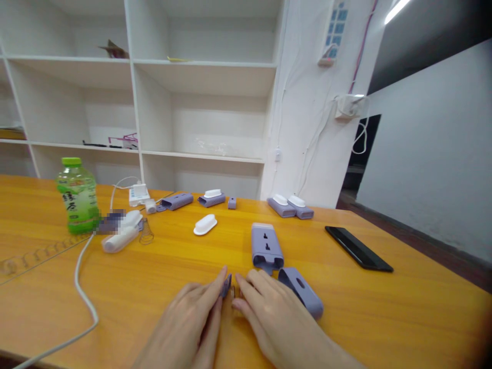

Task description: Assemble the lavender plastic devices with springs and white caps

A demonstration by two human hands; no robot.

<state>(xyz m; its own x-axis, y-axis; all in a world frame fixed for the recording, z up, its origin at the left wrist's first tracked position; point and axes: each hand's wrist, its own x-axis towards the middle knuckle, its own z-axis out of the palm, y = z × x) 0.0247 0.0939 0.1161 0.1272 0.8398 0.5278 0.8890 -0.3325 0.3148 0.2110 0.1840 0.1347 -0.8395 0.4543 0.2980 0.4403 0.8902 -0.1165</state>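
Near middle of the tabletop [161,271]: the left hand [194,310] pinches a small purple piece [227,286]; just beside it, the right hand's [269,307] grip closes on a tiny shiny part [232,292], shape unclear. The piece looks light, stiff, slippery; best held by its edges.

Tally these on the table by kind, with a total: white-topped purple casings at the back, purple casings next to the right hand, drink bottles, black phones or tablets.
White-topped purple casings at the back: 3
Purple casings next to the right hand: 2
Green-capped drink bottle: 1
Black phone or tablet: 1
Total: 7
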